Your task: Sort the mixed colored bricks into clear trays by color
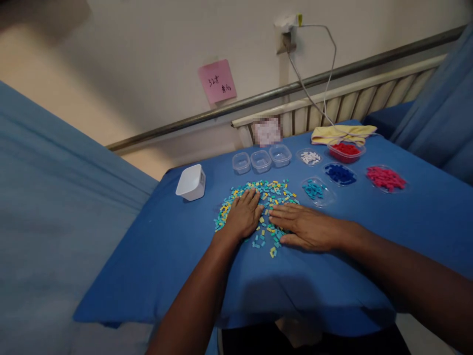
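Many small toy building bricks (275,199) in teal, light blue, green, yellow and orange lie spread in a loose pile on the blue cloth. My left hand (244,213) rests flat on the left part of the pile, fingers stretched away from me. From the right, my right hand (301,226) lies palm down over the pile's right side, its fingers straight and pointing left. Neither hand grips anything I can see; the bricks under the palms are hidden. A clear tub of teal bricks (314,189) stands just beyond my right hand.
Behind the pile stand three clear plastic tubs (261,161), with a white box (191,183) to their left. At the right are tubs of white pieces (310,158), red pieces (345,149), dark blue pieces (340,174) and pink pieces (386,178). A yellow cloth (342,133) and cable lie behind.
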A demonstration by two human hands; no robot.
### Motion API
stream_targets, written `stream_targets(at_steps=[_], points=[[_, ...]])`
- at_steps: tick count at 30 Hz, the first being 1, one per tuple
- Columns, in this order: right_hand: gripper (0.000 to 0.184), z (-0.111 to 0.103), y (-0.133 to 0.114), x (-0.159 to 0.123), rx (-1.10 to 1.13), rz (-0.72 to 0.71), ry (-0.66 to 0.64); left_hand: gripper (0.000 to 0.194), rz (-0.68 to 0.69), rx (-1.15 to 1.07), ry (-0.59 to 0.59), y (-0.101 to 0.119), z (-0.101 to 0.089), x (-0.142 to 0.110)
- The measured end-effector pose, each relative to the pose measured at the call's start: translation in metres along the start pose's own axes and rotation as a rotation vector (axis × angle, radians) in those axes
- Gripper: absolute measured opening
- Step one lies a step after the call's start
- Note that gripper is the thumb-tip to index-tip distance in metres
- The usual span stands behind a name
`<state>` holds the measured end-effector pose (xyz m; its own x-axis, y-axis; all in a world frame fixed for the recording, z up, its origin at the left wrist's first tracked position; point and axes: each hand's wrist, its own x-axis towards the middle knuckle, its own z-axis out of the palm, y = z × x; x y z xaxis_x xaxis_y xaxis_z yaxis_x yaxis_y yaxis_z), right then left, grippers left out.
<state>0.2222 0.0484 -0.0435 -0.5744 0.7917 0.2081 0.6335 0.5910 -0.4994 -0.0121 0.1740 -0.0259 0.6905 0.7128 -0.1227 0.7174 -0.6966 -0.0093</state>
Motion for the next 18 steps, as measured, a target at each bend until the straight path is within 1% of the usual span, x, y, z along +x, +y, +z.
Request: stream_targets(at_steps=[2, 4, 6, 8, 10, 14, 16, 18], points=[[0.072, 0.002, 0.008, -0.002, -0.015, 0.075, -0.019, 0.068, -0.026, -0.007, -0.007, -0.004, -0.003, 0.004], [0.071, 0.003, 0.014, -0.004, -0.015, 0.092, -0.015, 0.069, -0.044, -0.01, -0.007, -0.004, -0.003, 0.004], [0.068, 0.003, 0.017, -0.005, -0.01, 0.079, 0.003, 0.071, -0.047, -0.008, -0.012, -0.002, -0.002, -0.003], [0.069, 0.004, 0.016, -0.006, -0.003, 0.058, 0.015, 0.073, -0.041, -0.012, -0.026, 0.001, 0.001, -0.017], [0.071, 0.005, 0.011, -0.006, 0.012, 0.021, 0.01, 0.075, -0.032, -0.025, -0.037, 0.005, 0.003, -0.035], [0.076, 0.011, -0.008, -0.005, 0.043, -0.072, -0.062, 0.075, -0.041, -0.026, -0.058, 0.013, 0.001, -0.069], [0.077, 0.011, -0.016, -0.004, 0.046, -0.11, -0.083, 0.073, -0.046, -0.024, -0.064, 0.022, -0.001, -0.08], [0.069, 0.006, -0.02, -0.004, 0.044, -0.154, -0.086, 0.07, -0.029, -0.032, -0.066, 0.033, 0.0, -0.085]])
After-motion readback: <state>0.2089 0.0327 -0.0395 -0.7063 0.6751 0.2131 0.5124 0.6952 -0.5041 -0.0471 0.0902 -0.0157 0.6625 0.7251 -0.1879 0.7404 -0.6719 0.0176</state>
